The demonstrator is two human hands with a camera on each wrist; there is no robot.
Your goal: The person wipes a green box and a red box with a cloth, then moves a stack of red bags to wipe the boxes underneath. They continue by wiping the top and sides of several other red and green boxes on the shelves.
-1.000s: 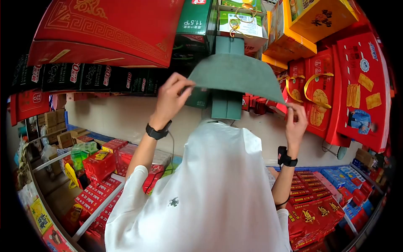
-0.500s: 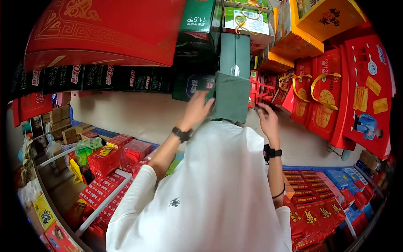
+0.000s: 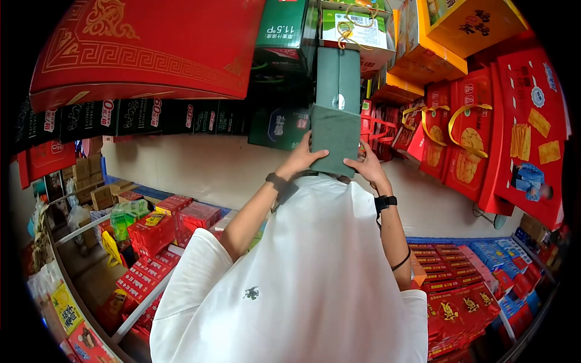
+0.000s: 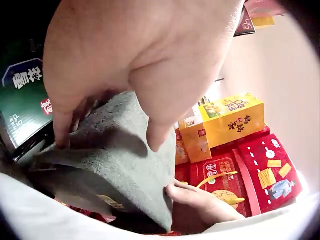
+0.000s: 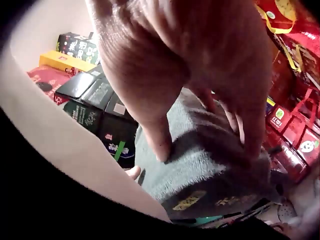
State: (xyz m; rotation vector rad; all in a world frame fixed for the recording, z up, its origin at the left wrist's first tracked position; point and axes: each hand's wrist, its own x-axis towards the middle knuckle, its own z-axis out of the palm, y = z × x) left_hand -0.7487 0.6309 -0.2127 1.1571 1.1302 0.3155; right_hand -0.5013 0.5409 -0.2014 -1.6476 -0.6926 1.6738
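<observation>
A grey-green towel (image 3: 334, 136) with a fuzzy surface lies folded down over the near end of a long green box (image 3: 338, 75), right in front of the white shirt. My left hand (image 3: 301, 158) grips its left side, thumb on top and fingers over the edge. On the opposite side, my right hand (image 3: 369, 166) holds it the same way. Close up in the left wrist view, the towel (image 4: 135, 150) drapes over a squared edge. A small yellow label shows on the towel (image 5: 200, 165) in the right wrist view.
A dark green carton (image 3: 278, 128) stands left of the towel, below a large red box (image 3: 145, 48). To the right are red gift bags (image 3: 463, 136) with yellow handles and yellow boxes (image 3: 417, 63). Stacked red packs (image 3: 457, 302) lie lower right, behind the person.
Both hands held the towel spread wide in the air; it then came down over the box's near end. The hands, off it half a second ago, now clasp its two sides.
</observation>
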